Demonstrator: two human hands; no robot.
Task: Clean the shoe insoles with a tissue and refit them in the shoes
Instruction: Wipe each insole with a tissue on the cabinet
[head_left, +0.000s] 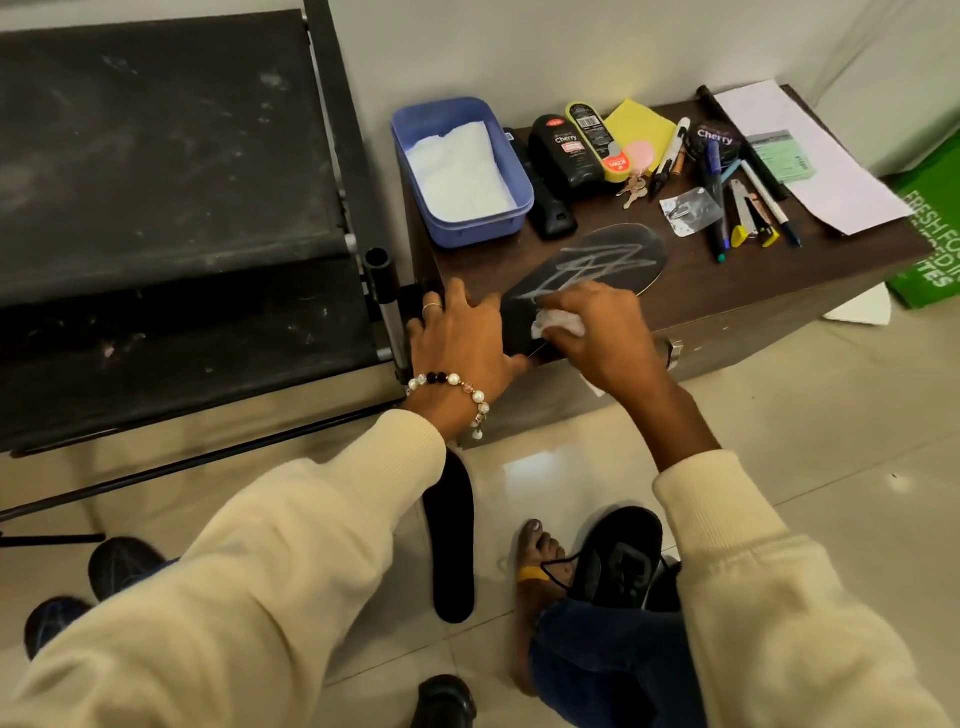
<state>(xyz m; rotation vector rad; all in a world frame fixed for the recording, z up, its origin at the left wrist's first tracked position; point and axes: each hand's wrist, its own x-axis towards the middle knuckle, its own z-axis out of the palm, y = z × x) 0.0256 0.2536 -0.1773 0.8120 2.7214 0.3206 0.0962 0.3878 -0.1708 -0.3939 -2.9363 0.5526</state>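
A dark wooden bench (727, 291) stands on pale floor tiles. The insole (587, 270) lies flat at its front edge, heel toward the person, toe pointing away and right. It looks light, thin and bendy, best pinned at the heel. Left hand (462, 338) presses there, fingers spread; right hand (597, 332) pinches the tissue (558, 325).

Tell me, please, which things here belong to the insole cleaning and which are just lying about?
Part of the job:
- insole on the cabinet, held by the left hand
- tissue in the right hand
- second insole on the floor
- black shoe
- blue tub of tissues

Lying about:
- polish bottles
- pens
- keys
- papers
- yellow cloth
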